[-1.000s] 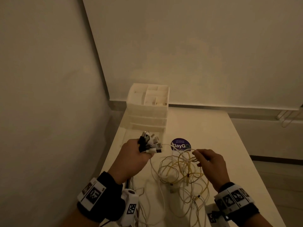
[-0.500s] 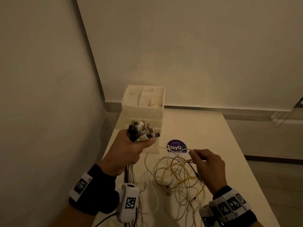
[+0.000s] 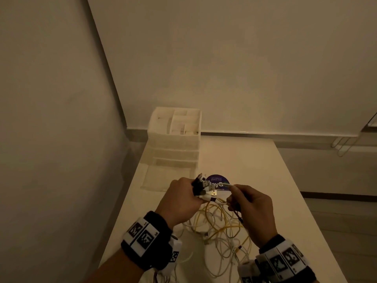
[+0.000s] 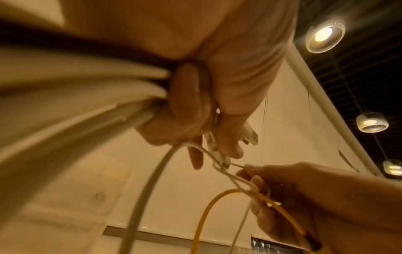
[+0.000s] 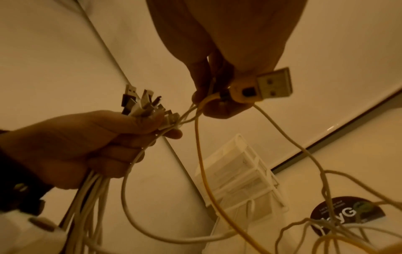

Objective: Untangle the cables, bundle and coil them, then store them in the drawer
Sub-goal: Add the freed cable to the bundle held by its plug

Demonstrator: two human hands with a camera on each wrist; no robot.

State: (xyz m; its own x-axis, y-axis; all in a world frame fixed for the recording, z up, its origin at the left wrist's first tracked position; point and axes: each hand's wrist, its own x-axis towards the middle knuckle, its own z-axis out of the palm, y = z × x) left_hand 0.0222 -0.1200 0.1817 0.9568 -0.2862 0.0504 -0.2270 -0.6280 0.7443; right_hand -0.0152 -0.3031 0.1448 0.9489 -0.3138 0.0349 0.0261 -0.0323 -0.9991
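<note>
My left hand point(image 3: 179, 198) grips a bunch of cable ends, their black and white USB plugs point(image 3: 206, 188) fanning out above the fist point(image 5: 143, 106). My right hand point(image 3: 247, 203) pinches a yellow cable point(image 5: 202, 154) and thin white cables close to that bunch; a yellow USB plug point(image 5: 261, 87) sticks out beside its fingers. A tangle of yellow and white cables point(image 3: 220, 231) lies on the table beneath both hands. The white drawer unit point(image 3: 175, 137) stands at the table's far left, its bottom drawer point(image 3: 167, 178) pulled out.
A round dark sticker point(image 3: 217, 180) lies on the white table point(image 3: 255, 170) just beyond my hands. A wall runs along the table's left side and another behind it. The table's right edge drops to the floor.
My left hand came down and right with its bunch of plugs, and my right hand rose to meet it. The two hands now work close together above the tangle.
</note>
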